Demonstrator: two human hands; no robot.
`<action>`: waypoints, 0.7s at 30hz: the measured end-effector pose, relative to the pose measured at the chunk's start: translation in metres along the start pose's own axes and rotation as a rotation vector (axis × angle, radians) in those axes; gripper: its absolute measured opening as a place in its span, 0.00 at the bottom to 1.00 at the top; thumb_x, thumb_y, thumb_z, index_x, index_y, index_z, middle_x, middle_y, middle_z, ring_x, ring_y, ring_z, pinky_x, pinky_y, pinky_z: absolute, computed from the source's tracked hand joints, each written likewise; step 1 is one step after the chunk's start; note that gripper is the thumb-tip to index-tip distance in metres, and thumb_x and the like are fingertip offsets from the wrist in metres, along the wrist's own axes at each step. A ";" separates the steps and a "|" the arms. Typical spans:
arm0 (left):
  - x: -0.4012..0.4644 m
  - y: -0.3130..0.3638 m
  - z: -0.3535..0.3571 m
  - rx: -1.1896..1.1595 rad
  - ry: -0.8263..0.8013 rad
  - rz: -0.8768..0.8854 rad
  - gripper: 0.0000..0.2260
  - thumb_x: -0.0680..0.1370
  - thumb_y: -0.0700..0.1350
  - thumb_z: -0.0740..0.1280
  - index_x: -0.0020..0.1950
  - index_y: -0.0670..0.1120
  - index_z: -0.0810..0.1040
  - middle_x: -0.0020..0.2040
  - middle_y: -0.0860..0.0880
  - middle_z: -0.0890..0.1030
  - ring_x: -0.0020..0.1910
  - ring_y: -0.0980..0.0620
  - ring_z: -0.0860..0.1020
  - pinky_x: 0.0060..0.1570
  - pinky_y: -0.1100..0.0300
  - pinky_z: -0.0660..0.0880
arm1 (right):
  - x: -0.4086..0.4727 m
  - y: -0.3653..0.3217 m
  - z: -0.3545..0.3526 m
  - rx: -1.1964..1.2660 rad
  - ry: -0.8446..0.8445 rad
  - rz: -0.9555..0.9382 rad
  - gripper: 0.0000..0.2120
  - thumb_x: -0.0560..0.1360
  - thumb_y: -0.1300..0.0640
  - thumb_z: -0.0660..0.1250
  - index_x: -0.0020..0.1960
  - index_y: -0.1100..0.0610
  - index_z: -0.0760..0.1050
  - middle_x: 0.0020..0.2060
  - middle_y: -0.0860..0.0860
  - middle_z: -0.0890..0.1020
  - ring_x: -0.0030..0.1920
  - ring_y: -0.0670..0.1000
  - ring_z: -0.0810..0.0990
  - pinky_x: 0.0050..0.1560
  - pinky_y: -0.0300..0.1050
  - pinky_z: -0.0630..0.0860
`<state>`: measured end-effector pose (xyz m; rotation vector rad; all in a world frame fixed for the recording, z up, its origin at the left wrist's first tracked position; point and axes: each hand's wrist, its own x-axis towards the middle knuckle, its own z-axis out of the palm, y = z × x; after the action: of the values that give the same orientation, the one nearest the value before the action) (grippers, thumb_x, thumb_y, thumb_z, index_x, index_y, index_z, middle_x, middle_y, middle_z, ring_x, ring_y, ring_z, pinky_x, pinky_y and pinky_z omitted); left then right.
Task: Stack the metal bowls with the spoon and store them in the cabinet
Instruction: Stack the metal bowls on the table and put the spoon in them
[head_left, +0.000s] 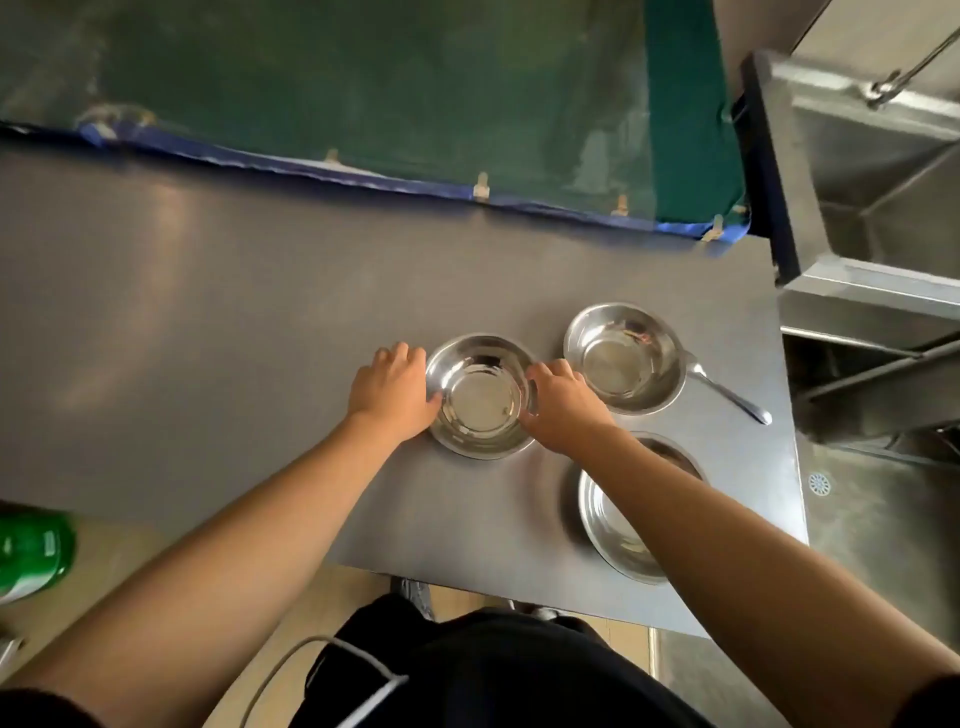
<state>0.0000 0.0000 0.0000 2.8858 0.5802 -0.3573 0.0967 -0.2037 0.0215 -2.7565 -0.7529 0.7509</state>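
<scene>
Three shiny metal bowls stand on the grey table (208, 322). My left hand (392, 392) and my right hand (561, 408) grip the left and right rim of the middle bowl (480, 400), which rests on the table. A second bowl (623, 358) sits to its right, farther back. A metal spoon (727, 392) lies beside that bowl, handle pointing right and toward me. The third bowl (623, 535) is near the table's front right corner, partly hidden under my right forearm.
A green sheet with a blue taped edge (363, 93) hangs behind the table. A steel sink unit (878, 171) stands at the right, with a floor drain (819, 484) below. A green bottle (31, 551) is at the left edge.
</scene>
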 end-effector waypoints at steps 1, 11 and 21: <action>0.000 0.003 0.001 -0.008 -0.031 -0.037 0.24 0.76 0.57 0.68 0.65 0.44 0.72 0.63 0.44 0.75 0.62 0.42 0.73 0.51 0.49 0.74 | 0.002 0.002 0.001 0.002 -0.022 0.011 0.27 0.75 0.54 0.70 0.72 0.55 0.67 0.65 0.57 0.71 0.65 0.60 0.72 0.61 0.57 0.76; 0.004 0.015 0.030 -0.257 -0.080 -0.195 0.21 0.77 0.46 0.71 0.66 0.41 0.70 0.61 0.40 0.76 0.58 0.37 0.77 0.48 0.48 0.74 | 0.025 0.016 0.020 0.209 -0.085 0.093 0.29 0.76 0.66 0.64 0.75 0.56 0.63 0.64 0.59 0.69 0.53 0.62 0.81 0.57 0.56 0.78; 0.009 0.012 0.008 -0.393 0.005 -0.280 0.21 0.75 0.50 0.72 0.65 0.43 0.73 0.58 0.41 0.79 0.54 0.36 0.79 0.50 0.48 0.76 | 0.037 0.013 -0.003 0.266 -0.043 0.037 0.27 0.75 0.64 0.64 0.73 0.56 0.65 0.63 0.57 0.70 0.52 0.61 0.81 0.53 0.47 0.74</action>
<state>0.0108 -0.0093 -0.0090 2.4348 0.9419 -0.2404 0.1307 -0.1960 0.0043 -2.5284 -0.5656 0.8533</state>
